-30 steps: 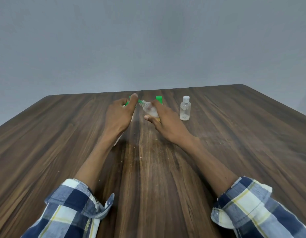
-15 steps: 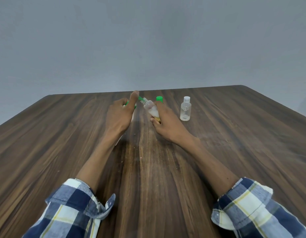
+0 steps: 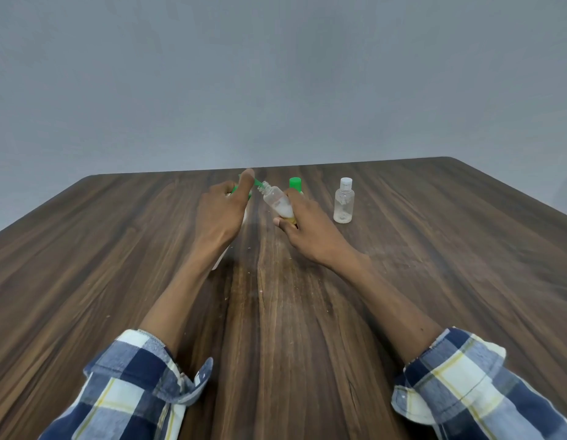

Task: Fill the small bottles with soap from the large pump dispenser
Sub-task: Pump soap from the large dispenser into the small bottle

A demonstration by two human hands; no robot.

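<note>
Right hand [image 3: 310,230] has tipped the small bottle [image 3: 277,201] closer to the nozzle [image 3: 259,183].

No readable text, brand, number or sign anywhere. Small open bottle [image 3: 277,203] held tilted: plain clear plastic, no label. Capped clear bottle [image 3: 343,200] to its right: faint marks on the front, too blurred to read. Green cap [image 3: 295,183] between these 2: blank.

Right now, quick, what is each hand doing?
Left hand: presses on the green pump dispenser; its grip is mostly hidden.
Right hand: holds the small open bottle, tilted toward the nozzle.
</note>
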